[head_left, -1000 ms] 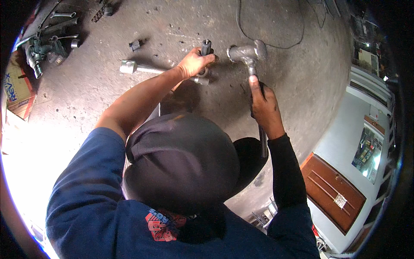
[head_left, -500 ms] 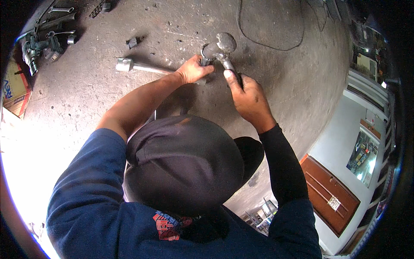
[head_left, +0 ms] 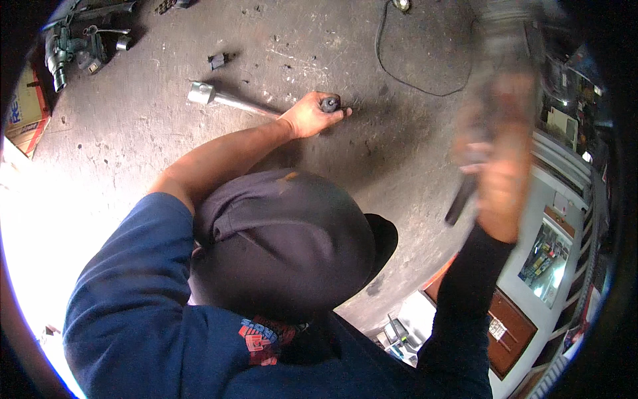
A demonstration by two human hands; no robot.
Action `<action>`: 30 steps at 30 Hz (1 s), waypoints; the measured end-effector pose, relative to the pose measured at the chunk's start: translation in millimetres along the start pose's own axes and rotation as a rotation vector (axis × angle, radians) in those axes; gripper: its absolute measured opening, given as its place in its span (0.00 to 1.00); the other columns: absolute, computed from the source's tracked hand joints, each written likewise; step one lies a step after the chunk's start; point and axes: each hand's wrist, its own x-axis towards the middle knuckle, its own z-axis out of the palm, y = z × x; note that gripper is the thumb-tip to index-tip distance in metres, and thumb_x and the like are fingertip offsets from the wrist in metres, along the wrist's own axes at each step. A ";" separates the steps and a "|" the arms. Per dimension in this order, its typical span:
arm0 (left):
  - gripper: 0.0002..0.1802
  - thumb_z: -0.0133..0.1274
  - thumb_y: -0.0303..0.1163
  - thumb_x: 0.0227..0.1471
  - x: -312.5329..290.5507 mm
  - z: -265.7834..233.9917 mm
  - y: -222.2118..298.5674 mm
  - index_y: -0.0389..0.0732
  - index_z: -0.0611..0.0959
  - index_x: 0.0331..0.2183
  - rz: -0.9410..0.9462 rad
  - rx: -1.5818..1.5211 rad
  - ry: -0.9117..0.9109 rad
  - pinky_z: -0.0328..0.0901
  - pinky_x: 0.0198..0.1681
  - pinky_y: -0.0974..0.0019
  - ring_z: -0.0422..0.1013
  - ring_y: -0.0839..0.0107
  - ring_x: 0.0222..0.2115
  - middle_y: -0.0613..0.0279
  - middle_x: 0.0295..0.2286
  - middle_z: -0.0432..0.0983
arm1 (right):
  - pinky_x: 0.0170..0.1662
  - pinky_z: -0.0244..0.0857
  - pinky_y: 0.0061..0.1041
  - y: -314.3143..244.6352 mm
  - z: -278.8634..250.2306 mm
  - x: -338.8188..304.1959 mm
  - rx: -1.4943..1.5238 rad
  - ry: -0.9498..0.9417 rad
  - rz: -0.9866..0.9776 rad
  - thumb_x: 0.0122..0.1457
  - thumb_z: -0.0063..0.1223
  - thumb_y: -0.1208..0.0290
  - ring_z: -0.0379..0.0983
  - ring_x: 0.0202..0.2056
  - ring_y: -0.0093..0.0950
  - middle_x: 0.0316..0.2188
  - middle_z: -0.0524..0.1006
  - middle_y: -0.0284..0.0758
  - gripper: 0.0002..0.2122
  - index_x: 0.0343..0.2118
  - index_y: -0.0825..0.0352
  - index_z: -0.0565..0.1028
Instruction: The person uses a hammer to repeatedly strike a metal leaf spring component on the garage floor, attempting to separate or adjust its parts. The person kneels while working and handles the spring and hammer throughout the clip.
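Note:
My left hand (head_left: 309,118) is closed around a dark, round-ended metal rod (head_left: 330,104), low over the concrete floor; I see the rod nearly end-on, and its lower part is hidden. Behind that wrist runs a steel bar (head_left: 242,103) with a large socket (head_left: 200,93) at its left end; its right end disappears under the hand. At the right, my right hand (head_left: 503,166) is raised high and smeared by motion. It is wrapped round a hammer, whose dark handle (head_left: 460,199) sticks out below the fist. The hammer's head is a blur near the top edge.
A small dark block (head_left: 217,61) lies on the floor beyond the bar. At the far left are a power impact tool (head_left: 61,56), a wrench (head_left: 109,30) and a cardboard box (head_left: 28,106). A black cable (head_left: 382,56) curves across the far floor. A dark cap (head_left: 286,239) blocks the lower middle.
My right hand has swung the hammer up and to the right, away from the left hand. The left hand still grips the rod, whose end now shows. The view has shifted slightly.

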 end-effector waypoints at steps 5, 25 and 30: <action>0.14 0.58 0.38 0.57 3.7 0.6 -6.5 0.38 0.85 0.40 0.014 0.034 0.011 0.69 0.36 0.62 0.70 0.74 0.27 0.61 0.25 0.78 | 0.35 0.71 0.24 -28.9 -44.5 -2.4 -0.200 0.089 -0.611 0.68 0.51 0.57 0.74 0.30 0.28 0.33 0.76 0.33 0.15 0.47 0.65 0.74; 0.20 0.60 0.44 0.59 2.1 -10.9 -4.2 0.37 0.83 0.43 -0.062 0.084 -0.114 0.71 0.42 0.64 0.75 0.72 0.34 0.59 0.32 0.82 | 0.18 0.52 0.20 -8.4 29.2 2.3 0.098 0.085 -0.249 0.66 0.38 0.32 0.59 0.16 0.15 0.17 0.65 0.23 0.30 0.27 0.59 0.70; 0.19 0.60 0.42 0.58 6.9 -4.7 -10.1 0.37 0.82 0.45 -0.060 0.118 -0.140 0.71 0.43 0.63 0.76 0.71 0.34 0.58 0.32 0.82 | 0.21 0.59 0.23 15.6 17.9 13.1 0.782 -0.275 -0.568 0.72 0.34 0.42 0.62 0.18 0.20 0.24 0.71 0.27 0.24 0.38 0.61 0.71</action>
